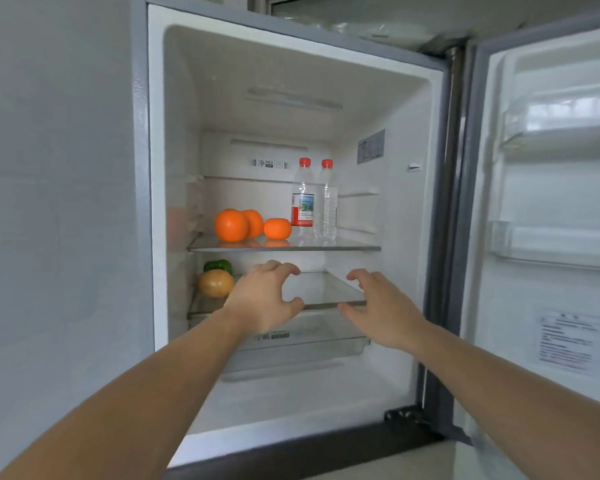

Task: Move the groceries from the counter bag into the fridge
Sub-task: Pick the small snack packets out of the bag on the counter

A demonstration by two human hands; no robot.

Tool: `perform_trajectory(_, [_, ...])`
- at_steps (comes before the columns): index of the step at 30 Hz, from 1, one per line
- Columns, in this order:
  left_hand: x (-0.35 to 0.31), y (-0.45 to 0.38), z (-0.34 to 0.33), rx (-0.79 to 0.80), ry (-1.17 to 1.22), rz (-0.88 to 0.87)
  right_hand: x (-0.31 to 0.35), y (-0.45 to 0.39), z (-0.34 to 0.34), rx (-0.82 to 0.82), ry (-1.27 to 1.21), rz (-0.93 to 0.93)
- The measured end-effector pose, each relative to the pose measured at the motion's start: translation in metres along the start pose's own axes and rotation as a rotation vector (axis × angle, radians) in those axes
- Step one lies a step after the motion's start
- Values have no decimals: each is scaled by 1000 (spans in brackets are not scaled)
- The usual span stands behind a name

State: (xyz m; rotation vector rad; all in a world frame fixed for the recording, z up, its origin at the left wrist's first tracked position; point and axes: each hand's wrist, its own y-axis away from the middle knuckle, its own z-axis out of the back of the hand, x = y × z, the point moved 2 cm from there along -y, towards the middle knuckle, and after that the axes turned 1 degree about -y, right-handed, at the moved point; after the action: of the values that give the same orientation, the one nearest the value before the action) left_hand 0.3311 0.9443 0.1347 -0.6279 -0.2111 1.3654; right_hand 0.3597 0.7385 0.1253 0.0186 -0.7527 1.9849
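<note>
The fridge (174, 168) stands open, its door (548, 202) swung to the right with a printed sticker (565, 341) too blurred to read, and the back wall carries a small mark reading "DEO" (269, 163). On the upper glass shelf (343, 247) two clear bottles (303, 199) with red caps stand at the back right corner, one with a red, white and blue label, and three oranges (231, 225) sit toward the left edge. On the lower shelf (326, 292) an onion (216, 283) and a green pepper (219, 265) lie at the left edge, while the left hand (260, 299) and right hand (383, 310) reach to its front edge, fingers loosely curved and holding nothing.
</note>
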Motion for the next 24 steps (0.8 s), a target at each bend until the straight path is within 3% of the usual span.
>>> perform_trajectory(5, [-48, 37, -13, 101, 77, -38, -23, 83, 34, 12, -19, -90])
perform_trajectory(12, [-127, 41, -50, 216, 211, -305, -59, 171, 95, -68, 158, -307])
perform_trajectory(24, [-245, 49, -126, 404, 483, -751, -83, 310, 141, -153, 456, -907])
